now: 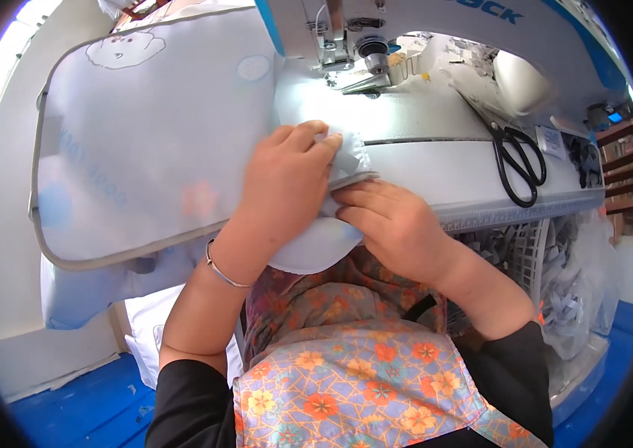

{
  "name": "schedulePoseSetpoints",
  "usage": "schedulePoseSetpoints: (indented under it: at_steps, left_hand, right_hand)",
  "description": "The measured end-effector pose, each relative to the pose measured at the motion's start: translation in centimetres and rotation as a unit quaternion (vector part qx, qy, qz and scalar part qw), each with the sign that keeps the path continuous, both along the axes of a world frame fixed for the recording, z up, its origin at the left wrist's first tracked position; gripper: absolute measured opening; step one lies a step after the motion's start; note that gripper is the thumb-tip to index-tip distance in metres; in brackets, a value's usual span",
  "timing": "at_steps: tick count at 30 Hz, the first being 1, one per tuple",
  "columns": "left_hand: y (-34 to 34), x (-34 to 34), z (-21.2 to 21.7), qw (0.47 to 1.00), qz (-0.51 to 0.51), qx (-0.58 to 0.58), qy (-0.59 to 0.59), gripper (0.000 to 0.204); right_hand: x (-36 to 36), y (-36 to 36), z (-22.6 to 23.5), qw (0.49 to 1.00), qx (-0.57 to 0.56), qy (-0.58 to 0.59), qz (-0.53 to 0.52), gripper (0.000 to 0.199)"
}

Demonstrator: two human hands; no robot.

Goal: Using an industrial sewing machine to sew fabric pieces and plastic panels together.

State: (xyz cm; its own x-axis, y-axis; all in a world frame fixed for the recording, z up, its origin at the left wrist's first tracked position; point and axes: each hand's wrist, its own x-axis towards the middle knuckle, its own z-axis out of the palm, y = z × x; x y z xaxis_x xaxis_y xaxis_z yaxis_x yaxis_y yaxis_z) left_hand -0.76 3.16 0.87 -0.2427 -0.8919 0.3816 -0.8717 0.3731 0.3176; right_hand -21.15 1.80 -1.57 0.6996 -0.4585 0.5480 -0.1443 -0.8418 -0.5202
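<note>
A pale lilac-grey fabric panel [160, 149] with printed pictures and grey bound edges spreads to the left of the sewing machine [451, 15]. My left hand [287, 183] is closed on a folded part of pale fabric, its fingertips bent over beside a frilly white edge. Right beside it, my right hand [391, 224] pinches the same fabric near a grey strip [354, 179]. A rounded pale flap [316, 246] hangs below both hands. Both hands are at the near edge of the machine bed [443, 168], apart from the presser foot [335, 56].
Black-handled scissors [518, 164] lie on the bed at right, with a white rounded object [522, 82] behind them. Below the table edge are a white basket [531, 257] and a clear plastic bag [574, 321] of scraps. A wooden chair [622, 160] stands far right.
</note>
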Motion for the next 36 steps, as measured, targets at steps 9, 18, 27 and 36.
schedulePoseSetpoints:
  at_steps: [9, 18, 27, 36]
  left_hand:
    - [-2.1, 2.9, -0.5, 0.998, -0.053, -0.03, -0.011, 0.039]
    - [-4.5, 3.7, -0.7, 0.99, -0.096, -0.102, -0.02, 0.033]
    - [-4.9, 4.6, -2.2, 0.986, -0.117, -0.078, 0.085, 0.023]
    - [-5.0, 4.3, -2.3, 0.981, -0.062, -0.174, 0.06, 0.01]
  right_hand:
    - [1.0, -0.2, 0.1, 1.0, 0.019, 0.002, -0.015, 0.037]
    - [0.2, -2.4, 1.8, 0.986, 0.166, 0.002, 0.002, 0.031]
    - [5.7, -6.0, 3.9, 0.991, 0.019, 0.094, -0.095, 0.021]
    - [4.7, -7.7, 2.5, 0.962, 0.228, 0.043, -0.142, 0.019]
